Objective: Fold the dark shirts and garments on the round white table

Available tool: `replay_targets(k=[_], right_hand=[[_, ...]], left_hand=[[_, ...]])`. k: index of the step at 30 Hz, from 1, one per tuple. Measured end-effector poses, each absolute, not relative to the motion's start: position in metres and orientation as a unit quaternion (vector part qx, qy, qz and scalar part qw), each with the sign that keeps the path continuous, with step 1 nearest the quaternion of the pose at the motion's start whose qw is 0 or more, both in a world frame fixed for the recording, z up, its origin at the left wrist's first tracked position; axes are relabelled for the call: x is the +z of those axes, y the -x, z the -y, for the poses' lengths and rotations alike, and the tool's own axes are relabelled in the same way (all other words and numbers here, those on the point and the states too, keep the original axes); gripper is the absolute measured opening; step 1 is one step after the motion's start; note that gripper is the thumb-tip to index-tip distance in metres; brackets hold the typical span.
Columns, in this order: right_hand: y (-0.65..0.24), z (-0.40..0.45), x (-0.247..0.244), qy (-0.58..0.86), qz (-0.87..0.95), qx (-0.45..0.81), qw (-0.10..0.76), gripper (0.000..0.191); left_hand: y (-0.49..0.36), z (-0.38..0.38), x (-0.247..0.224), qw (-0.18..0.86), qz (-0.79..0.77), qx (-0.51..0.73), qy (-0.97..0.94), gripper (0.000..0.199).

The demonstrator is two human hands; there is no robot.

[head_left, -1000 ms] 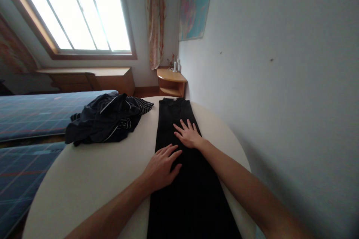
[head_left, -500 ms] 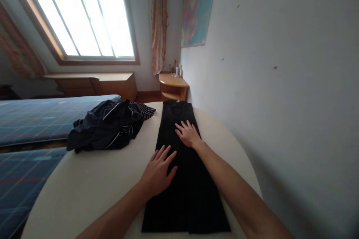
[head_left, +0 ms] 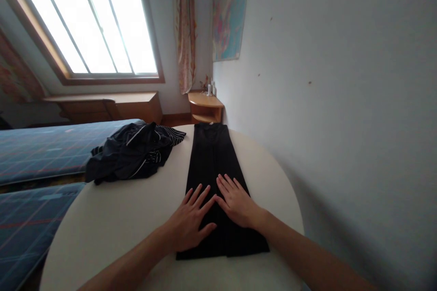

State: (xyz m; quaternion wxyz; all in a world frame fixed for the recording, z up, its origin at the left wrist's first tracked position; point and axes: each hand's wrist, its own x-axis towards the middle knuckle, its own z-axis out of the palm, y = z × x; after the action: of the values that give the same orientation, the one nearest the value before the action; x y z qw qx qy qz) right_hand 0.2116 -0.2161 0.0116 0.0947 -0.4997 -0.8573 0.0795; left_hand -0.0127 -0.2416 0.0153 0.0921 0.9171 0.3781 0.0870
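Note:
A long black garment (head_left: 210, 154) lies flat on the round white table (head_left: 136, 218), its wider end toward me. My left hand (head_left: 191, 220) rests open on its left part, fingers spread and pointing away. My right hand (head_left: 239, 201) lies open on its right part, palm down, fingers stretched out. The fingertips of both hands come close together near the garment's middle, and neither hand grips anything.
A crumpled dark garment with white stripes (head_left: 131, 152) lies at the table's left. Beyond it are blue plaid mattresses (head_left: 51, 150). A wall (head_left: 324, 136) stands close on the right. A corner shelf (head_left: 206, 100) and a desk (head_left: 136, 97) are behind.
My right hand has slid back toward me along the black garment and is now beside my left hand. The view has shifted, and the garment's near end appears higher.

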Motion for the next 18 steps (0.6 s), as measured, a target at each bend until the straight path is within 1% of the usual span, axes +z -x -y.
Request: replay_targets(k=[2, 5, 7, 9, 13, 15, 18], right_hand=[[-0.211, 0.227, 0.013, 0.505, 0.853, 0.085, 0.100, 0.067], [-0.211, 0.233, 0.018, 0.507, 0.848, 0.098, 0.117, 0.057], [-0.214, 0.234, 0.023, 0.488, 0.854, 0.117, 0.137, 0.048], [-0.218, 0.235, 0.028, 0.449, 0.867, 0.141, 0.167, 0.039], [-0.230, 0.237, 0.033, 0.381, 0.885, 0.158, 0.218, 0.026], [-0.233, 0.238, 0.035, 0.369, 0.890, 0.153, 0.219, 0.022], [-0.235, 0.236, 0.039, 0.362, 0.899, 0.137, 0.203, 0.014]], left_hand=[[0.016, 0.253, 0.019, 0.106, -0.355, 0.088, -0.925, 0.077], [0.017, 0.260, 0.029, 0.132, -0.336, 0.075, -0.929, 0.089], [0.017, 0.260, 0.036, 0.149, -0.329, 0.062, -0.930, 0.092], [0.016, 0.260, 0.042, 0.165, -0.315, 0.059, -0.933, 0.085], [0.013, 0.261, 0.048, 0.188, -0.265, 0.095, -0.941, 0.054], [0.011, 0.263, 0.049, 0.190, -0.245, 0.109, -0.945, 0.044], [0.009, 0.265, 0.050, 0.180, -0.227, 0.106, -0.951, 0.038]])
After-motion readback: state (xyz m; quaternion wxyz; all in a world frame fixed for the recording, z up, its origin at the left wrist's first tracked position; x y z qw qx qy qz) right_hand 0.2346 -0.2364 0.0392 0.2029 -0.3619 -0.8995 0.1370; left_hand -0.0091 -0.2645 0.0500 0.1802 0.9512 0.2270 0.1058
